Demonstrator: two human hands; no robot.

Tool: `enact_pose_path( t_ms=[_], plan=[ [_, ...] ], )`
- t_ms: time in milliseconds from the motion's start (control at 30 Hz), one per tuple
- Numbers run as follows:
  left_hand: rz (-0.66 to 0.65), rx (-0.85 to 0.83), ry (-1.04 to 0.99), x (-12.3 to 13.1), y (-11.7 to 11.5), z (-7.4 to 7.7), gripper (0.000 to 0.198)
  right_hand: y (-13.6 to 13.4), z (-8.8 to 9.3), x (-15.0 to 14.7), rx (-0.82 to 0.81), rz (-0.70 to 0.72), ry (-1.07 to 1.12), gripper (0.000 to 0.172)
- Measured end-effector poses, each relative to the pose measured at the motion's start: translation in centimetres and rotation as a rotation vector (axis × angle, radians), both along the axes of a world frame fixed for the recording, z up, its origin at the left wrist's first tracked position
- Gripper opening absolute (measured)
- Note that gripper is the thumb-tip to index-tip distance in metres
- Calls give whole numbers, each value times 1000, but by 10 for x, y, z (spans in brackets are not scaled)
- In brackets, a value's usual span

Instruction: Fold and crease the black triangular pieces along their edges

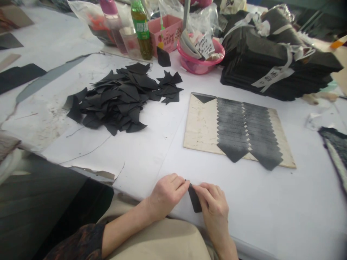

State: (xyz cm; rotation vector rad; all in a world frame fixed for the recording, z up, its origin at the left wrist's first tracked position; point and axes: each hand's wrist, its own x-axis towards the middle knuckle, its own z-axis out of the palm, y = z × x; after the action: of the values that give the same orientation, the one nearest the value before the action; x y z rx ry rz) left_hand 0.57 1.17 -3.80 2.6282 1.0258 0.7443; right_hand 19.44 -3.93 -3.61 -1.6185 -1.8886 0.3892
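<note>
Near the table's front edge, my left hand [166, 193] and my right hand [213, 202] pinch one small black fabric piece [194, 199] between them, fingers closed on its edges. Beyond them lies a beige board [202, 126] carrying two overlapping columns of black pointed pieces [248, 128], with a single black triangle at its top left corner. A loose heap of black cut pieces [121, 95] lies to the left of the board.
Tied bundles of black material [273, 61] are stacked at the back right. A pink bowl [200, 59], a pink box [168, 34], a green bottle [141, 29] and plastic bags line the back. Dark fabric [40, 206] hangs at the left front edge.
</note>
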Motion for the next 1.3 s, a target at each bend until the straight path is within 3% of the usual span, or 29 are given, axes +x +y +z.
enact_pose_path(
  t_ms=[400, 567, 1300],
  plan=[
    [7, 16, 10, -1, 0, 0, 17, -2, -5, 0, 96, 36, -128, 29],
    [12, 27, 1, -1, 1, 0, 16, 1, -3, -1, 105, 64, -102, 22],
    [37, 73, 41, 0, 1, 4, 14, 0, 5, -6, 108, 80, -191, 27]
  ],
)
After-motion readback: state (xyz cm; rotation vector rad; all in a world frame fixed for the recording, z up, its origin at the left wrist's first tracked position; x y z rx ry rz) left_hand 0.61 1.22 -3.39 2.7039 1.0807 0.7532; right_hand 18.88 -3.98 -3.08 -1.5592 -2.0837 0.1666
